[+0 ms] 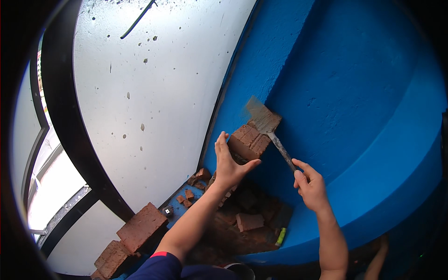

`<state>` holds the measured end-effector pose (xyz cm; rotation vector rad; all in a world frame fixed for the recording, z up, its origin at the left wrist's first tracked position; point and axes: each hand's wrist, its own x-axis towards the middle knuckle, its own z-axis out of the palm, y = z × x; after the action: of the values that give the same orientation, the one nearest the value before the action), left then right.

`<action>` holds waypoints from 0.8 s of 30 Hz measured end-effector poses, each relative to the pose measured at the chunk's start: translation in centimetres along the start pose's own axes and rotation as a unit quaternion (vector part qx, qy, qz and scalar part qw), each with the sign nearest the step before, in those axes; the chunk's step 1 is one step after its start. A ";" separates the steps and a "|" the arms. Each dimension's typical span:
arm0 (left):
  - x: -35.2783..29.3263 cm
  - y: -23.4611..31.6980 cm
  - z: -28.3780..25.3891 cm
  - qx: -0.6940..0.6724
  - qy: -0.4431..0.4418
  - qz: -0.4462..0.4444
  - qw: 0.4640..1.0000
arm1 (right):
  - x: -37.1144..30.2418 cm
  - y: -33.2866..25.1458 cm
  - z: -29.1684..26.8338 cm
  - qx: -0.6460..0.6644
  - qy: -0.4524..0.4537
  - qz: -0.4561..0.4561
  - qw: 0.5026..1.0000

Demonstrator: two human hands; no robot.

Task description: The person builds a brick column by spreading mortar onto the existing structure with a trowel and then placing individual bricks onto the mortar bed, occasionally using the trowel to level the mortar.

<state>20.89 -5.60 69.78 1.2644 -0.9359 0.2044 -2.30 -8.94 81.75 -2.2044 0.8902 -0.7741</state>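
Observation:
My right hand (311, 186) is closed around the handle of a trowel (281, 148). The trowel's flat, mortar-smeared blade lies over a reddish brick (275, 122) against the blue wall and hides part of it; the blade's far edge is blurred. A second brick (248, 141) with a grooved, rough top sits just nearer, to the left of the trowel handle. Beside its near end is my left hand (231, 165), fingers pointing up along its left side and thumb stretched to the right. The fingers are spread, with a gap between palm and brick; whether the fingertips touch it, I cannot tell.
Large bricks (142, 226) are stacked at the lower left, beside a small black object (167, 212). Brick fragments (188, 195) lie along the white panel (154, 102). Below my arms are a loose brick (249, 221) and a yellow-green item (281, 236). A blue wall (359, 93) curves around the right.

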 end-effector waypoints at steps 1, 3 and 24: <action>0.1 -0.3 -1.0 -0.037 0.012 -0.006 0.999 | -0.1 0.0 -0.1 0.002 0.000 -0.001 1.000; 0.1 -1.4 -3.1 -0.077 0.079 -0.056 0.992 | -0.6 -0.1 -0.2 0.028 0.031 0.004 0.999; 0.9 -0.5 -0.9 0.023 -0.104 0.014 0.994 | -0.7 0.3 1.9 -0.089 0.035 -0.102 0.990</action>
<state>22.20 -5.26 70.01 1.3334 -1.1336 0.1189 -1.50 -7.97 80.10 -2.4687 0.8015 -0.9021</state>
